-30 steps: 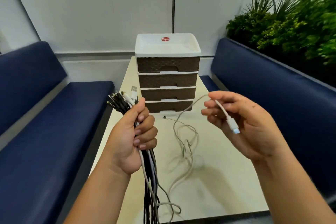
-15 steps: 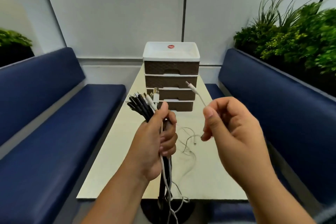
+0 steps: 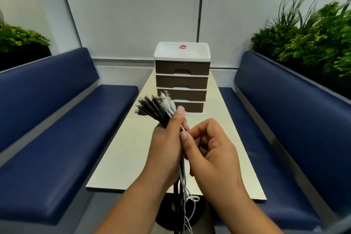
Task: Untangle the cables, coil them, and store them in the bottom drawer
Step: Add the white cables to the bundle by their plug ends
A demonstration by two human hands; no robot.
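Note:
My left hand (image 3: 167,150) is closed around a bundle of black and white cables (image 3: 155,109), plug ends fanned up and to the left, the loose tails (image 3: 185,195) hanging below the table edge. My right hand (image 3: 210,150) is pressed against the left hand's fingers, pinching a thin white cable (image 3: 182,128) at the bundle. The four-drawer brown and white drawer unit (image 3: 182,80) stands at the table's far end. All its drawers are closed, the bottom drawer (image 3: 190,107) partly hidden by the plugs.
The cream table (image 3: 121,148) runs away from me between two blue benches (image 3: 57,138) (image 3: 284,119). Its black pedestal base (image 3: 167,213) sits under the near edge. Green plants (image 3: 313,34) line the right wall, and another plant (image 3: 17,36) sits at the left.
My right hand has moved left with the white cable's end and joined it to the bundle in my left hand. The loose white cable no longer lies on the table.

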